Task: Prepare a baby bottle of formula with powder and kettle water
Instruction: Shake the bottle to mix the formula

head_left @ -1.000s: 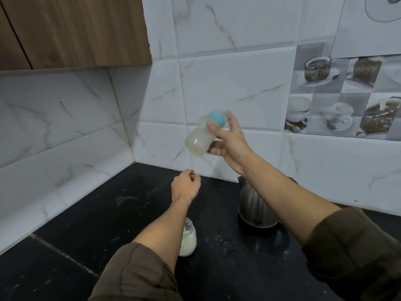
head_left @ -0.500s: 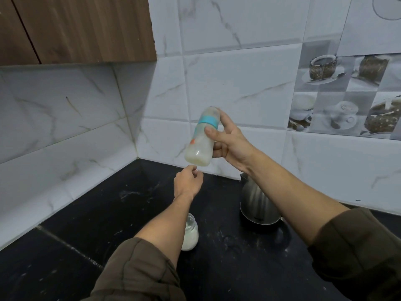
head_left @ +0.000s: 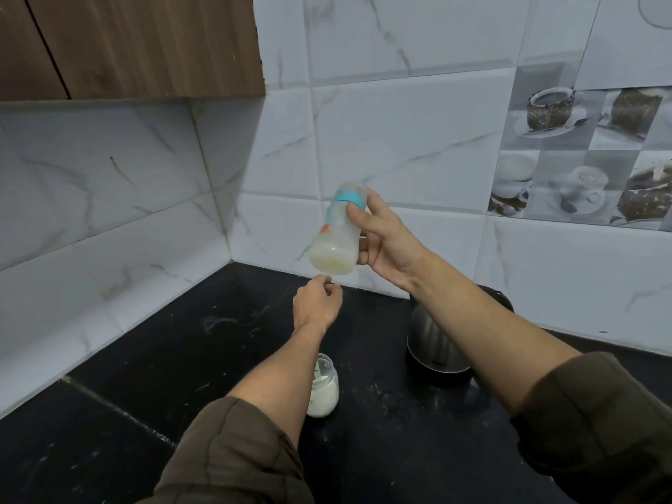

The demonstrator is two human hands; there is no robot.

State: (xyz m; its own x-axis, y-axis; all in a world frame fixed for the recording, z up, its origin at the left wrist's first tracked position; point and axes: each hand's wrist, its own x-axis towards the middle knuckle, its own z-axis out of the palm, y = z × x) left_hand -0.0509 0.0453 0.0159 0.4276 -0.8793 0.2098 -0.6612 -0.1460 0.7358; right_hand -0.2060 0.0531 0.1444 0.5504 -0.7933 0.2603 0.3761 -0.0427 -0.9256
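Observation:
My right hand grips a baby bottle with a blue collar, held in the air in front of the tiled wall. The bottle is tilted slightly and holds pale milky liquid at its bottom. My left hand hovers just below the bottle with fingers loosely curled and nothing in it. A small glass jar of white powder stands on the black counter, partly hidden by my left forearm. A steel kettle stands on the counter behind my right forearm.
The black counter runs into a corner of white marble tiles. A wooden cabinet hangs at the upper left. Tiles with coffee pictures cover the wall at right.
The bottle swung from steeply tilted to nearly upright and now leans again, blurred by motion in my right hand. My left hand stayed below it.

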